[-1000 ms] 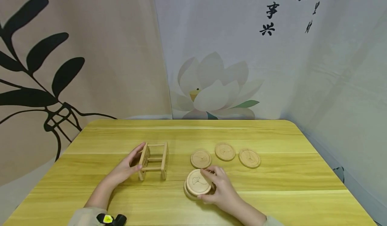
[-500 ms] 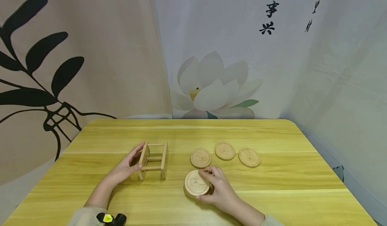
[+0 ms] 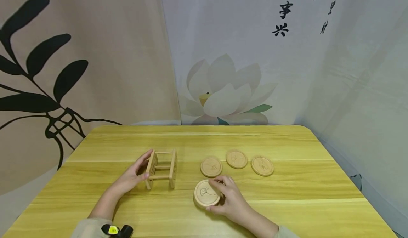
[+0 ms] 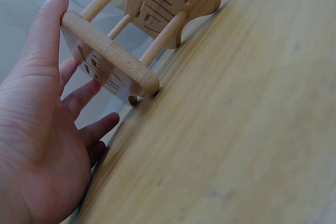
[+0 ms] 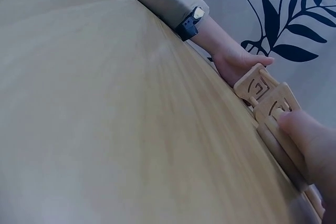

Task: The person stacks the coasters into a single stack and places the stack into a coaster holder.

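Observation:
My left hand (image 3: 128, 180) holds the left end panel of a small wooden coaster rack (image 3: 173, 169), thumb at its near edge and forefinger at the far one. Its panels, joined by round rods, have cut-out patterns, seen closely in the left wrist view, where fingertips (image 4: 95, 85) meet the outer face. With thumb and fingers my right hand (image 3: 234, 202) pinches a round wooden coaster (image 3: 203, 194) engraved with a ginkgo leaf. That coaster lies over another; the right wrist view shows the stacked edges (image 5: 283, 148) beside the thumb.
Three more round coasters lie behind the stack: a left one (image 3: 211, 167), a middle one (image 3: 237, 159) and a right one (image 3: 262, 166). All stand on a wood-grain table (image 3: 306, 192). A printed curtain (image 3: 127, 71) hangs behind it.
My right hand has shifted the upper coaster slightly left and down, so it now sits in line over the lower one. The left hand and rack have stayed put.

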Available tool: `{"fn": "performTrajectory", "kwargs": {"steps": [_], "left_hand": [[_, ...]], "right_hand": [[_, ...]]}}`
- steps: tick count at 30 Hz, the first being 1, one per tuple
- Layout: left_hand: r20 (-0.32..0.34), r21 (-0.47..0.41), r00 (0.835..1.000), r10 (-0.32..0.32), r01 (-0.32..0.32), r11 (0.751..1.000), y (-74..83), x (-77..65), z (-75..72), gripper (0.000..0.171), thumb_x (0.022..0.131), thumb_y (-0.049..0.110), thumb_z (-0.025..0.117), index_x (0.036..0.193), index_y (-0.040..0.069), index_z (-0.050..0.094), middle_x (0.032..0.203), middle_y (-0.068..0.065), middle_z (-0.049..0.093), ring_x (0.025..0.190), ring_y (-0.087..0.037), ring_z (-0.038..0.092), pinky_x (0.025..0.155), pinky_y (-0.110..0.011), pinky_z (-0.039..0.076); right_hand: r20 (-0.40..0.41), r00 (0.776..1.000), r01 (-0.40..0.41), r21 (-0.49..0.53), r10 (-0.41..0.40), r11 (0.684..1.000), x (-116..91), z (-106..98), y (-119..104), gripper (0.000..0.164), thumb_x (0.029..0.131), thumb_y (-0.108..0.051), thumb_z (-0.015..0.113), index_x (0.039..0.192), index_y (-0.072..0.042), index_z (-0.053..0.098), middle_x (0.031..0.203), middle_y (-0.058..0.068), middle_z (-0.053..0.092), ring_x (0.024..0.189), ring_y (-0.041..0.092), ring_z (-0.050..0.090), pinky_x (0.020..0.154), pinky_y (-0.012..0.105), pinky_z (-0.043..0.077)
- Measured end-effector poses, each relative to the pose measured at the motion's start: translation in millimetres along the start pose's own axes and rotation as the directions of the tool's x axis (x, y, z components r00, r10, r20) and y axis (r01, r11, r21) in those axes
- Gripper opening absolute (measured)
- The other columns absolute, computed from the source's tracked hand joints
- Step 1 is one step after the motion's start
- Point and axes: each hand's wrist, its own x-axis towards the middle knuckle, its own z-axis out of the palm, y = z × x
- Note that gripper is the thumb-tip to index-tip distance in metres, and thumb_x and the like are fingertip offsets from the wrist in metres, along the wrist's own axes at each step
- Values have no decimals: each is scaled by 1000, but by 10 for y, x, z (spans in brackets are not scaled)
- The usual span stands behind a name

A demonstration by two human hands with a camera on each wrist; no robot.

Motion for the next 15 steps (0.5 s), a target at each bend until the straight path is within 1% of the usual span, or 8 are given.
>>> {"fn": "performTrajectory", "kwargs": {"steps": [7, 11, 15], "left_hand": [[7, -6, 1000, 0, 0, 1000, 7, -4, 4, 75, 96, 17, 60, 155, 18, 15, 148, -29, 27, 131, -50, 27, 94, -70, 28], [3, -4, 1000, -10, 10, 1000, 10, -3, 3, 75, 95, 15, 61, 155, 21, 15, 149, -27, 26, 131, -48, 27, 95, -70, 27], [7, 5, 1000, -4, 4, 1000, 13, 1, 2, 75, 96, 14, 60, 155, 21, 15, 149, -28, 25, 131, -50, 27, 95, -69, 28]], "right_hand": [[-4, 1000, -12, 28, 12, 1000, -9, -11, -5, 83, 65, -44, 85, 134, -7, 55, 131, 0, 46, 120, 19, 40, 99, 49, 39], [-33, 999, -10, 38, 11, 999, -13, -37, -4, 86, 64, -47, 84, 134, -7, 54, 132, 2, 46, 122, 22, 40, 98, 51, 40], [-64, 998, -21, 64, 25, 998, 3, -69, 26, 86, 65, -48, 83, 134, -6, 54, 132, 4, 46, 122, 27, 41, 96, 54, 40]]}}
